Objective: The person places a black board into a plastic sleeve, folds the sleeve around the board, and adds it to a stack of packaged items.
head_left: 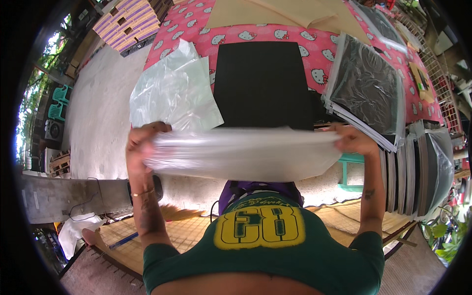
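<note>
Between my two hands a clear plastic bag (246, 152) is stretched wide in front of my body, blurred by motion. My left hand (145, 142) is closed on its left end, and my right hand (355, 139) pinches the right end. Just beyond the bag, a flat black board (260, 83) lies on the table; its near edge is hidden behind the plastic. Left of that board rests a pile of clear plastic bags (172, 93). To the right is a stack of black boards (368, 83) in clear plastic wrapping.
A pink patterned cloth (236, 32) covers the table, with brown paper (285, 14) at its far end. Plastic-wrapped bundles (418, 167) stand at the right. Beyond the floor at left are a stack of tan and purple pieces (130, 24) and green chairs (58, 103). A woven bench (118, 226) is close behind me.
</note>
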`<state>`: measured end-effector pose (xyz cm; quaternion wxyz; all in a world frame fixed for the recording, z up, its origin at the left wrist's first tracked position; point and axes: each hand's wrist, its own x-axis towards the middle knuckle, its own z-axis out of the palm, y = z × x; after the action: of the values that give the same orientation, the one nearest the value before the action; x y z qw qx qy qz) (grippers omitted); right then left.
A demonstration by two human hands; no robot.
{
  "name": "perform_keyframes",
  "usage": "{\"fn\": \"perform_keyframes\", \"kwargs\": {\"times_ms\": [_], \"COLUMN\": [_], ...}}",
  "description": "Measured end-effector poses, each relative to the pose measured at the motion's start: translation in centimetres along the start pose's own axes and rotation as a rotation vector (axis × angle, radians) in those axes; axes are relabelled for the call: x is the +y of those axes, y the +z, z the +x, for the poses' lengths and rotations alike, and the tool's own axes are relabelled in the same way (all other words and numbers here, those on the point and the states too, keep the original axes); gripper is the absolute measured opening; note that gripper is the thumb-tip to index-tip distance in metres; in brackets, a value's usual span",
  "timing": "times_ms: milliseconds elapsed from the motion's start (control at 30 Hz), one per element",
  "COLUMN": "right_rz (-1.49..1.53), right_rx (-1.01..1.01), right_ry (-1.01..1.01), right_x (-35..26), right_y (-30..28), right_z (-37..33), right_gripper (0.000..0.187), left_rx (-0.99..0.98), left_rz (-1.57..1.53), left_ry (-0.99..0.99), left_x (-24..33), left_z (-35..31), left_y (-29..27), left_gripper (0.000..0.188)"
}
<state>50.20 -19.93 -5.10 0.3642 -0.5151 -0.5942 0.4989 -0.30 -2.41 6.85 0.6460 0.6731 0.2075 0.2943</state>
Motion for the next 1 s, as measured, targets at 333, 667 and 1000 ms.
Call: {"fn": "perform_keyframes", "kwargs": {"times_ms": [333, 667, 1000], "right_rz": [0.27, -0.037, 0.895], "right_rx": [-0.024, -0.19, 0.166], "right_ry": [-0.201, 0.161, 0.098], "right_x": [-2.6, 2.1, 1.1], "right_y": [1.8, 3.4, 4.2], "right_z": [3.8, 3.9, 3.3], "right_gripper": [0.047, 0.036, 0.046], "left_rx": [0.382, 0.281, 0.328], "left_rz": [-0.665, -0.416, 0.059], "left_ry": [-0.077, -0.297, -0.141], "left_x": [0.8, -5.2, -8.2], "left_z": [4.8, 3.0, 1.8], "left_y": [2.6, 4.2, 2.6], "left_gripper": [0.026, 0.031, 0.04]}}
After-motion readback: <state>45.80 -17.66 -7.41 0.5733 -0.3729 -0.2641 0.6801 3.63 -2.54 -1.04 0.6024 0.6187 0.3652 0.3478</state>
